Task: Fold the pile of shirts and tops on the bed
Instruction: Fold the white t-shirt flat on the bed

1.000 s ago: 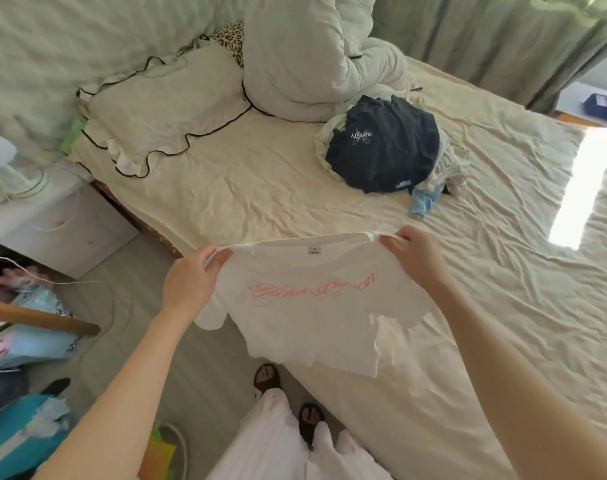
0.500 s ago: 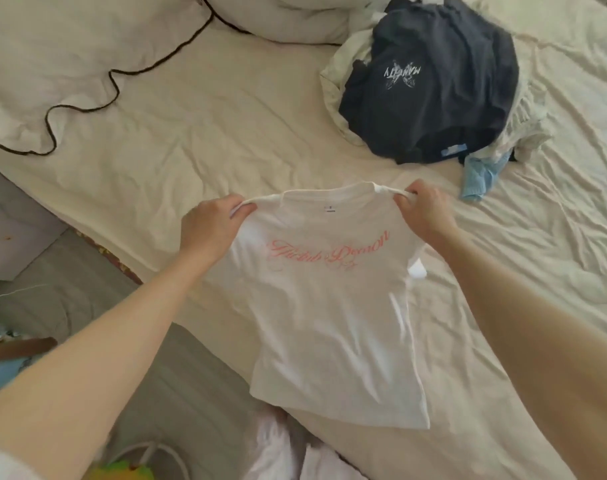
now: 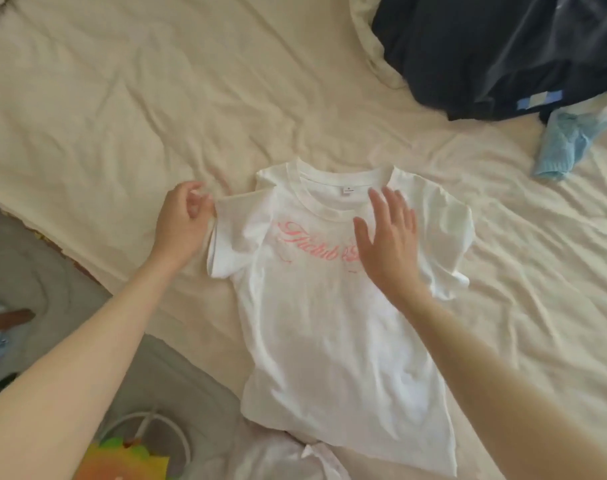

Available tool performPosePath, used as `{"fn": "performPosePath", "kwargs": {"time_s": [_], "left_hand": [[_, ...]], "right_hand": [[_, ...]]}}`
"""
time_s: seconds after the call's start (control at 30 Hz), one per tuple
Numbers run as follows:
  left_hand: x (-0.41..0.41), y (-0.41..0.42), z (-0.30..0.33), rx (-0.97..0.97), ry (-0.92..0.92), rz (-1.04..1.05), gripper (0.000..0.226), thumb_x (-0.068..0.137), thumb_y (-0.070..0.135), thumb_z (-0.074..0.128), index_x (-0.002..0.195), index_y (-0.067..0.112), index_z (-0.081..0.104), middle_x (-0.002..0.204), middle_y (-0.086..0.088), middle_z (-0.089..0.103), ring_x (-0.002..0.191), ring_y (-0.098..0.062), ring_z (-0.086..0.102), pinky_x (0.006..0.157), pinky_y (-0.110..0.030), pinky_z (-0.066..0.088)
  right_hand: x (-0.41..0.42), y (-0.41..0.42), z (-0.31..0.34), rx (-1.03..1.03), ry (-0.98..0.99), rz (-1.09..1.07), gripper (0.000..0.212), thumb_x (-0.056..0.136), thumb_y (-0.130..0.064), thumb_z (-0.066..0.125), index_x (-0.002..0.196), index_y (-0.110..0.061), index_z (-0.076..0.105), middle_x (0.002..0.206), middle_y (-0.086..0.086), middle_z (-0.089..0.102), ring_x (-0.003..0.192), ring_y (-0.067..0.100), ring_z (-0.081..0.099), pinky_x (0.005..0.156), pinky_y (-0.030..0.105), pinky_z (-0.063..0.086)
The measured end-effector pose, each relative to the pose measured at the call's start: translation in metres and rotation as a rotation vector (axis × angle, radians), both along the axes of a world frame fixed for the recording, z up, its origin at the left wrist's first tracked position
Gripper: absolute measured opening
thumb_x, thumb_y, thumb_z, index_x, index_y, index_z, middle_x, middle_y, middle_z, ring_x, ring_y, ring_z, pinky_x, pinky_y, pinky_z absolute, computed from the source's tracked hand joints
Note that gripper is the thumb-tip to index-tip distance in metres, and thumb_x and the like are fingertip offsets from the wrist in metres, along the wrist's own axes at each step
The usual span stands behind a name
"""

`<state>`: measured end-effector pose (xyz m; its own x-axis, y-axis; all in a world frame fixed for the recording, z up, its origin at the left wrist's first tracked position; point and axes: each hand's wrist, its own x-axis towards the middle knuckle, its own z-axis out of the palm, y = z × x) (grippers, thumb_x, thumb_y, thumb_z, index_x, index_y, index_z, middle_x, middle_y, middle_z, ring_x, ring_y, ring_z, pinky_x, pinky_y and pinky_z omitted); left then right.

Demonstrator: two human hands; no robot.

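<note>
A white cotton T-shirt with pink script (image 3: pixel 330 323) lies flat on the cream bedsheet (image 3: pixel 122 98), collar far, hem near. Left hand (image 3: pixel 182 223) pinches its left sleeve; right hand (image 3: pixel 388 237), fingers straight, rests on its chest.

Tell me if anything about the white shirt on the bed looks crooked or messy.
The white T-shirt lies face up but not flat yet: the sleeve pinched by the left hand is bunched, the other sleeve is rumpled, and the hem hangs over the bed's edge. No damage visible.
</note>
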<state>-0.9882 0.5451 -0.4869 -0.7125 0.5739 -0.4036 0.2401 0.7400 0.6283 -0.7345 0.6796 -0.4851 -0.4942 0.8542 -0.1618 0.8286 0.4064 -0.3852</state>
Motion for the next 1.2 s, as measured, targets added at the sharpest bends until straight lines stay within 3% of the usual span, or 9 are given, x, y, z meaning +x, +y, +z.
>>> {"fn": "performPosePath", "kwargs": {"time_s": [0.13, 0.27, 0.43, 0.53, 0.73, 0.87, 1.0, 1.1, 1.2], "left_hand": [[0.015, -0.038, -0.008, -0.18, -0.134, 0.088, 0.04, 0.09, 0.038, 0.056, 0.118, 0.01, 0.058, 0.099, 0.0, 0.059, 0.095, -0.018, 0.058, 0.084, -0.03, 0.045], [0.018, -0.031, -0.019, -0.133, -0.314, 0.257, 0.049, 0.082, 0.04, 0.069, 0.116, 0.006, 0.059, 0.109, -0.005, 0.064, 0.1, -0.02, 0.062, 0.093, -0.036, 0.048], [0.023, -0.025, -0.012, -0.07, -0.281, 0.267, 0.015, 0.09, 0.022, 0.06, 0.079, 0.012, 0.057, 0.074, -0.002, 0.058, 0.072, -0.021, 0.055, 0.068, -0.029, 0.041], [0.031, -0.051, 0.004, -0.035, -0.087, 0.277, 0.017, 0.096, 0.021, 0.049, 0.086, 0.007, 0.046, 0.071, 0.003, 0.047, 0.064, -0.012, 0.046, 0.056, -0.024, 0.034], [0.023, -0.089, -0.007, 0.016, -0.367, 0.615, 0.025, 0.097, 0.032, 0.046, 0.093, 0.01, 0.055, 0.083, -0.012, 0.063, 0.065, -0.023, 0.062, 0.062, -0.037, 0.054], [-0.004, -0.067, -0.003, -0.013, -0.07, 0.329, 0.039, 0.091, 0.037, 0.056, 0.122, 0.013, 0.051, 0.103, 0.0, 0.054, 0.088, -0.015, 0.055, 0.082, -0.027, 0.044], [-0.027, -0.04, -0.01, -0.106, 0.032, -0.035, 0.03, 0.086, 0.027, 0.065, 0.109, 0.008, 0.065, 0.109, -0.009, 0.059, 0.09, -0.014, 0.054, 0.078, -0.017, 0.036], [-0.034, -0.032, -0.009, -0.091, 0.033, -0.024, 0.02, 0.09, 0.021, 0.06, 0.101, 0.007, 0.067, 0.096, -0.003, 0.064, 0.087, -0.012, 0.055, 0.075, -0.019, 0.037], [-0.045, -0.026, -0.006, -0.013, 0.043, 0.03, 0.018, 0.09, 0.021, 0.06, 0.099, 0.007, 0.066, 0.09, -0.001, 0.062, 0.084, -0.011, 0.055, 0.07, -0.015, 0.039]], "right_hand": [[-0.022, -0.073, -0.015, -0.072, -0.014, 0.202, 0.052, 0.092, -0.037, 0.035, 0.139, -0.015, 0.042, 0.148, 0.011, 0.038, 0.139, 0.031, 0.032, 0.111, 0.054, 0.02], [-0.021, -0.106, -0.036, -0.146, -0.158, 0.304, 0.053, 0.09, -0.039, 0.036, 0.138, -0.019, 0.043, 0.149, 0.011, 0.037, 0.138, 0.031, 0.034, 0.109, 0.057, 0.025], [-0.021, -0.105, -0.04, -0.176, -0.193, 0.315, 0.055, 0.088, -0.04, 0.036, 0.139, -0.019, 0.045, 0.149, 0.011, 0.037, 0.138, 0.031, 0.033, 0.111, 0.055, 0.022], [-0.025, -0.103, -0.034, -0.176, -0.208, 0.308, 0.056, 0.086, -0.039, 0.034, 0.137, -0.019, 0.047, 0.148, 0.012, 0.039, 0.137, 0.033, 0.036, 0.108, 0.058, 0.025], [-0.046, -0.117, -0.024, -0.112, -0.185, 0.317, 0.057, 0.087, -0.04, 0.034, 0.139, -0.017, 0.041, 0.148, 0.013, 0.038, 0.136, 0.034, 0.036, 0.107, 0.058, 0.024], [-0.063, -0.133, -0.023, -0.064, -0.098, 0.433, 0.057, 0.088, -0.044, 0.036, 0.138, -0.018, 0.04, 0.146, 0.012, 0.041, 0.135, 0.032, 0.038, 0.106, 0.058, 0.027], [-0.083, -0.146, -0.028, -0.029, -0.052, 0.484, 0.062, 0.084, -0.048, 0.044, 0.133, -0.012, 0.051, 0.142, 0.013, 0.046, 0.132, 0.031, 0.044, 0.105, 0.057, 0.031], [-0.101, -0.155, -0.035, -0.006, -0.055, 0.454, 0.069, 0.074, -0.043, 0.069, 0.131, -0.01, 0.052, 0.142, 0.014, 0.046, 0.133, 0.03, 0.043, 0.107, 0.052, 0.03], [-0.122, -0.159, -0.038, 0.034, -0.037, 0.414, 0.053, 0.08, -0.027, 0.065, 0.129, -0.01, 0.053, 0.14, 0.015, 0.048, 0.132, 0.029, 0.043, 0.11, 0.048, 0.025]]}}
